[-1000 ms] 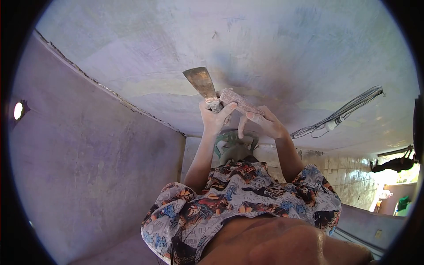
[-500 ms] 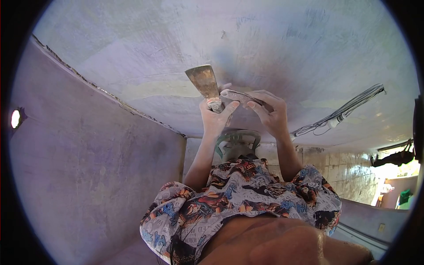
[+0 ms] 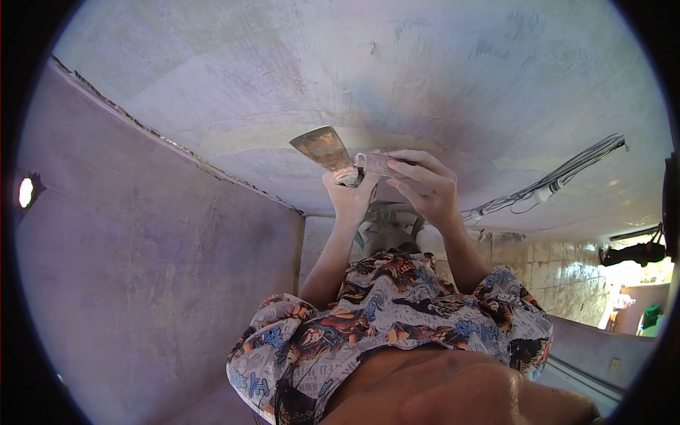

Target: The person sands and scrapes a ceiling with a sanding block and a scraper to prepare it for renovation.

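Left hand closed on the handle of a scraper, thumb up beside the near end of a dusty pad. Right hand clamped on the pad from the other side, fingers bent and slightly spread over its far end, thumb underneath, apart from the fingers. Hands close together, the pad bridging them. Whether left fingertips press on the pad, can't tell. Both hands have pale dust on them.

Scraper: wide flared metal blade, brown stains, points up and to the left, free edge clear of both hands. Handle mostly hidden in the left hand; wrapping or residue near the blade base. Pad: pinkish-grey, blocky, lies roughly level between the hands, just right of the blade base; far part hidden by the right fingers. Material unclear.

Versus the earlier frames: pad sloped down to the right at first, then showed a thin edge; now a broader face shows and it is more level. Right fingers have shifted over it and look more spread. Scraper blade leans further left and sits lower than half a second ago.

Around: patterned shirt below the hands, bundled cables off to the right, pale plaster-like surface behind.
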